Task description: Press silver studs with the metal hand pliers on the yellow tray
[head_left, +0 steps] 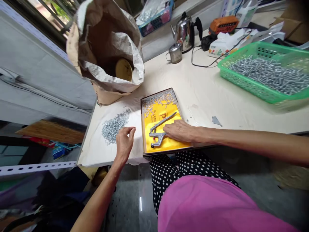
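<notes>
My left hand [125,141] is just right of a pile of small grey metal pins [115,126], possibly rivets or screws, on the white-covered table. Its thumb and forefinger are pinched; whatever lies between them is too small to see. My right hand [180,129] is closed around the lower handle of grey snap-fastener pliers [158,137]. The pliers' jaws face left and their handles are spread. Beneath them lies a shallow dark-rimmed tray [142,129] lined with a printed yellow sheet [151,124]. More metal pins [159,100] are scattered along the tray's far end.
An open paper sack [108,93] with a round yellowish object inside stands at the back left. A green basket [253,91] full of metal pins is at the right. Behind are a steel kettle [184,32], a lidded metal cup [175,54], an orange battery [223,24] and a black cable.
</notes>
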{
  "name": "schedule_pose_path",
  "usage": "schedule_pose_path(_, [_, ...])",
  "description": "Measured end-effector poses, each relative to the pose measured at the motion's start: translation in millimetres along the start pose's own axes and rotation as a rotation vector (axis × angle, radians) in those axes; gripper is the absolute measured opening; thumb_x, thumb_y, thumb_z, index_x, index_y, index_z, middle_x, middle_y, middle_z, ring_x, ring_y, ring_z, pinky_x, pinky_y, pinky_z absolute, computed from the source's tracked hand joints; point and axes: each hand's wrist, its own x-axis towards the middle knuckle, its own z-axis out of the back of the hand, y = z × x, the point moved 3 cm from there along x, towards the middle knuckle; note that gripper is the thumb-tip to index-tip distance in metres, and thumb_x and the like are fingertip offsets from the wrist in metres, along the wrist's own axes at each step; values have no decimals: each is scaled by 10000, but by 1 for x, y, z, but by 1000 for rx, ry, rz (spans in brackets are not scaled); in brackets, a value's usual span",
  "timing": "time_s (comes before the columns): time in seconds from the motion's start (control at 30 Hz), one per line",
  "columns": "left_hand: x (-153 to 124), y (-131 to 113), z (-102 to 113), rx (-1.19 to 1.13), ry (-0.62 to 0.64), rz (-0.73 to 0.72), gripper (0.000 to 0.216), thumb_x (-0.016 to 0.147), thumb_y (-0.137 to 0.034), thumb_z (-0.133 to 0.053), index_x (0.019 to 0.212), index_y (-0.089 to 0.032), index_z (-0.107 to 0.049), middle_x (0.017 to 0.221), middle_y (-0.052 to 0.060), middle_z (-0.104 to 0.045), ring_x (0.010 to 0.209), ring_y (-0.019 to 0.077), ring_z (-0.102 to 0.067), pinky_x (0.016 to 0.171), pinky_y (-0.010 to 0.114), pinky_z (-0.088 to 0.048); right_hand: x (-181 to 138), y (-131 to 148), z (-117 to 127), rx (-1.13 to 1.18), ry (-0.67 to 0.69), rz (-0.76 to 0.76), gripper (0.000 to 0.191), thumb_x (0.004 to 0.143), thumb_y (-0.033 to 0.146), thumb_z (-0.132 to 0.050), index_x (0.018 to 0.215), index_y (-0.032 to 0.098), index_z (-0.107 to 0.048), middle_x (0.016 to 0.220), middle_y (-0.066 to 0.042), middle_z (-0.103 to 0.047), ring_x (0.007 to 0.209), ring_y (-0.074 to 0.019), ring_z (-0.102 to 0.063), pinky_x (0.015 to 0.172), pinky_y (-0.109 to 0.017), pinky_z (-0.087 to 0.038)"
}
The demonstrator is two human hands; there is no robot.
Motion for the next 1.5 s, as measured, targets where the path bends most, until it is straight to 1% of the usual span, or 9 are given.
schedule_pose_path(0.13, [7, 44, 12, 137, -96, 122, 249, 904, -312, -557, 910, -171, -763, 928, 92, -727, 884, 251, -644, 856, 359, -476, 21, -19, 30, -62, -163, -205, 190, 1043, 272, -380, 1017, 183, -546, 953, -86, -658, 660, -179, -510, 565, -313, -221])
schedule_pose_path(0.37, [21, 75, -8, 348, 22, 67, 236, 911, -201, -544, 864, -165, -772, 929, 125, -706, 985, 298, -577, 833, 365, -433, 16, -36, 52, -213, -296, -258, 259, 1069, 333, -346, 995, 185, -545, 988, -95, -656, 677, -186, -516, 564, -322, -204])
schedule_pose_path(0.5, [9, 53, -22, 259, 125, -15, 210, 944, -223, -576, 843, -157, -748, 853, 90, -684, 887, 249, -587, 804, 346, -435, -12, -22, 46, -231, -320, -121, 315, 1086, 320, -320, 910, 196, -549, 841, -60, -637, 631, -170, -496, 580, -322, -254])
schedule_pose_path(0.73, [-42, -32, -45, 389, 361, -308, 255, 875, -404, -759, 823, -155, -737, 931, 116, -652, 962, 283, -553, 774, 372, -455, -40, -7, 36, -238, -462, -96, 374, 1102, 343, -307, 848, 190, -535, 773, -29, -588, 629, -155, -509, 598, -303, -323])
schedule_pose_path(0.93, [-25, -40, -51, 285, 342, -290, 168, 935, -272, -688, 835, -157, -759, 927, 97, -653, 962, 254, -567, 800, 351, -478, -57, 1, 27, -244, -505, -72, 334, 1094, 301, -341, 854, 192, -546, 779, -22, -580, 623, -163, -526, 612, -311, -355])
schedule_pose_path(1.07, [20, -18, -34, 153, -19, -240, 225, 996, -289, -602, 1114, -162, -747, 1012, 96, -652, 1001, 239, -559, 885, 343, -465, -64, 8, 20, -203, -513, -47, 329, 1094, 285, -342, 836, 201, -528, 757, -13, -564, 609, -159, -519, 604, -304, -360])
schedule_pose_path(1.13, [45, 7, -30, 251, -82, -137, 235, 1003, -272, -576, 1097, -153, -757, 1024, 111, -663, 1022, 269, -549, 892, 363, -451, -63, 12, 17, -187, -515, -28, 342, 1097, 276, -328, 820, 206, -515, 743, -7, -557, 604, -156, -510, 608, -300, -360])
schedule_pose_path(1.3, [84, 72, -36, 542, 97, 35, 254, 986, -211, -533, 1046, -135, -768, 1064, 151, -679, 1079, 333, -532, 863, 388, -434, -48, 17, 7, -149, -489, 13, 351, 1103, 280, -320, 798, 217, -483, 715, 12, -534, 602, -151, -494, 636, -298, -359])
schedule_pose_path(1.5, [88, 85, -46, 697, 269, -250, 335, 1010, -167, -398, 1033, -139, -731, 1027, 163, -661, 1049, 335, -534, 822, 406, -430, -25, 14, -14, -76, -343, 5, 298, 1090, 217, -312, 857, 217, -497, 784, -5, -585, 668, -171, -512, 712, -333, -347])
